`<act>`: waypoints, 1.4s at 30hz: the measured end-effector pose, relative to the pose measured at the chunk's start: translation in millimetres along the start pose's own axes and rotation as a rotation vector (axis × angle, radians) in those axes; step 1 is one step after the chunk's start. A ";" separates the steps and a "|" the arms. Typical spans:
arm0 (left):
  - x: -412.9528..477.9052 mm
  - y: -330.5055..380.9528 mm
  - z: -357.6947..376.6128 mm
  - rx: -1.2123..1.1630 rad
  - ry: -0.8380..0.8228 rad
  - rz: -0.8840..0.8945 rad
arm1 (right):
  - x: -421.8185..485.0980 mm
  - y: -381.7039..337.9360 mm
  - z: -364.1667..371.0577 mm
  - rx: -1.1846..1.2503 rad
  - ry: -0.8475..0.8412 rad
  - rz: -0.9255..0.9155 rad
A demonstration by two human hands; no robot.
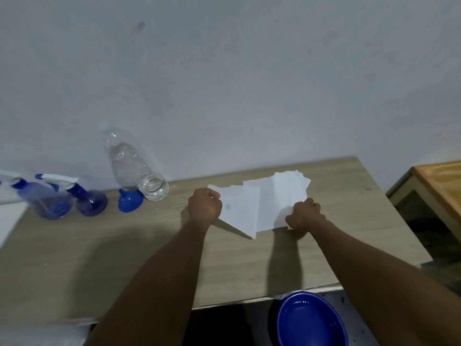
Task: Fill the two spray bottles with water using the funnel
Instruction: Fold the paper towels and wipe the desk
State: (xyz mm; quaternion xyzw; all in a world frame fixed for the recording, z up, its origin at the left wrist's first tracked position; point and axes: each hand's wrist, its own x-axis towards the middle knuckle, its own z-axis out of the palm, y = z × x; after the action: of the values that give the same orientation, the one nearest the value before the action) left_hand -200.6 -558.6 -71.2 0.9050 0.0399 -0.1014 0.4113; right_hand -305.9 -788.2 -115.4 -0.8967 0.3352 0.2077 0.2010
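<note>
Two blue see-through spray bottles (53,201) (91,199) with white-and-blue trigger heads stand at the table's far left. To their right lies a small blue funnel (129,199), touching a clear plastic water bottle (136,166) with its cap on and water inside. At the middle right, white tissue paper (262,203) is spread on the table. My left hand (205,204) grips its left edge. My right hand (304,216) is closed on its near right edge.
The wooden table (124,245) stands against a grey wall. A blue basin (309,320) sits on the floor below the table's front edge. A second wooden table (439,181) stands at the right. A white object (10,218) lies at the far left.
</note>
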 end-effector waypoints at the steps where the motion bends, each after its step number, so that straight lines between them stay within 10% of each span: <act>1: -0.4 0.1 -3.6 -0.006 0.027 -0.006 | -4.0 -2.2 -0.2 -0.013 0.018 0.013; 8: -6.6 -8.9 -29.3 -0.013 0.035 0.080 | -13.8 -33.4 -11.1 0.098 0.161 -0.092; 15: -7.5 -20.4 -85.9 -0.069 -0.216 0.104 | -50.9 -125.9 -17.4 0.651 -0.111 -0.281; 29: 43.7 -149.8 -271.8 -0.331 -0.279 -0.087 | -131.0 -292.3 62.9 1.021 -0.599 -0.262; 42: 68.0 -289.3 -364.2 -0.594 -0.506 -0.256 | -163.1 -409.3 145.9 0.876 -0.226 -0.321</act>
State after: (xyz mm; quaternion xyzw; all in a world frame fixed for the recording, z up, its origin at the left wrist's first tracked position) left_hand -124.3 -94.7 -65.4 0.6813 0.0772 -0.3550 0.6355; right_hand -172.8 -346.6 -63.6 -0.7400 0.2246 0.1094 0.6245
